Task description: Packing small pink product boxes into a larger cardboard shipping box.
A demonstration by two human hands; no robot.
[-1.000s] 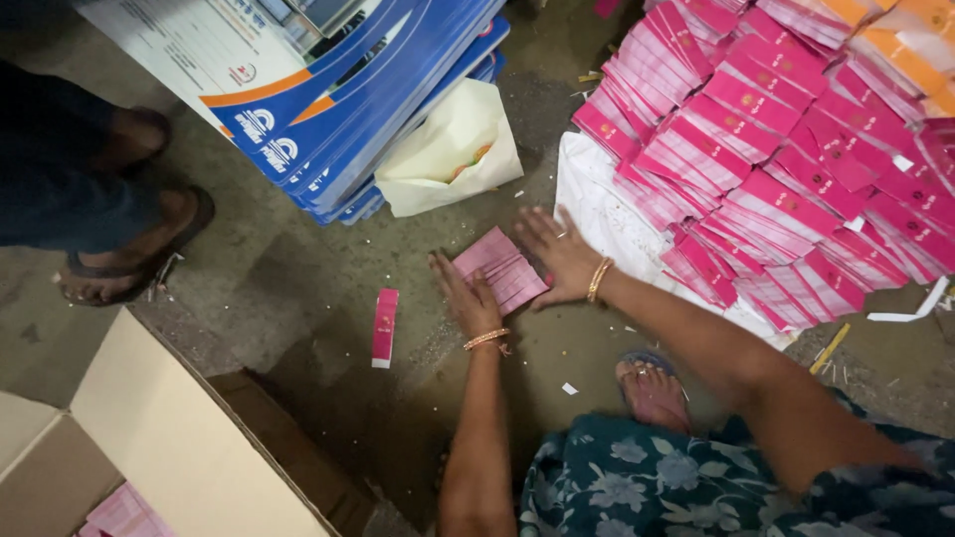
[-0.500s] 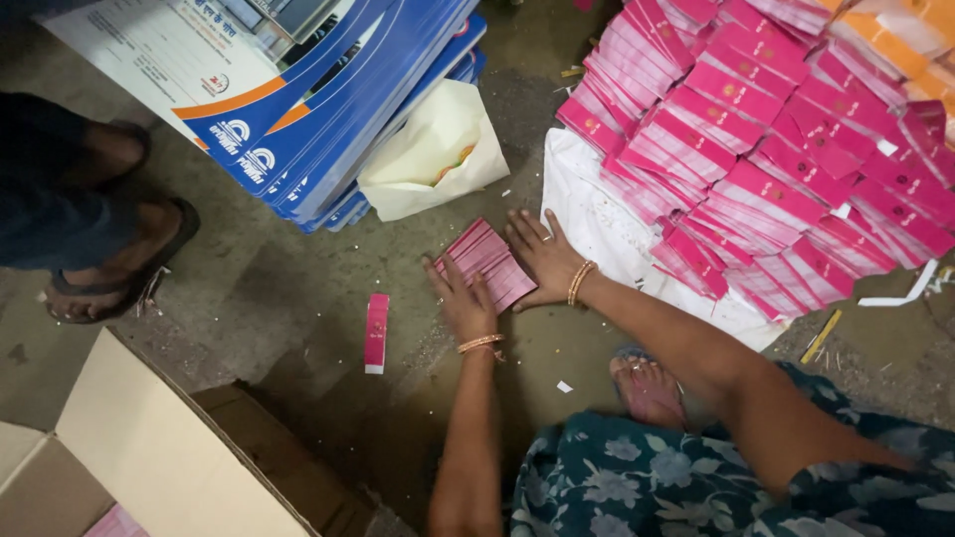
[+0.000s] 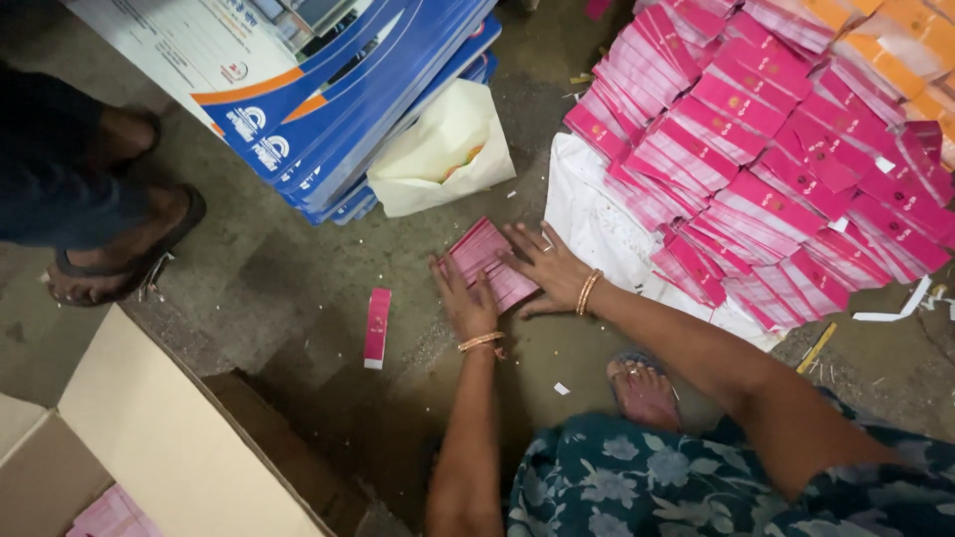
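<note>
A: What sits nearest, at the bottom of the frame?
B: A floral teal garment [image 3: 696, 487] at lower right, a sandalled foot [image 3: 642, 390] just above it, and an open cardboard box [image 3: 149, 447] at lower left with pink packs inside

A: And the hands?
B: Both lie at mid-frame on a small stack of pink cartons [image 3: 487, 261] on the concrete floor [image 3: 298, 288]. The left hand [image 3: 466, 303] presses flat against the stack's near left edge, fingers together. The right hand [image 3: 542, 267] lies spread across its right side, palm down

A: Anything beside them?
B: A single pink carton [image 3: 377, 327] lies alone to the left, apart from the stack

A: Further up?
B: A large heap of pink cartons [image 3: 776, 169] on a white sheet [image 3: 597, 224] fills the upper right, a cream bag [image 3: 443, 149] sits above the hands, blue printed boards [image 3: 348, 89] lean at upper centre, and another person's sandalled feet [image 3: 119, 249] stand at the left edge
</note>
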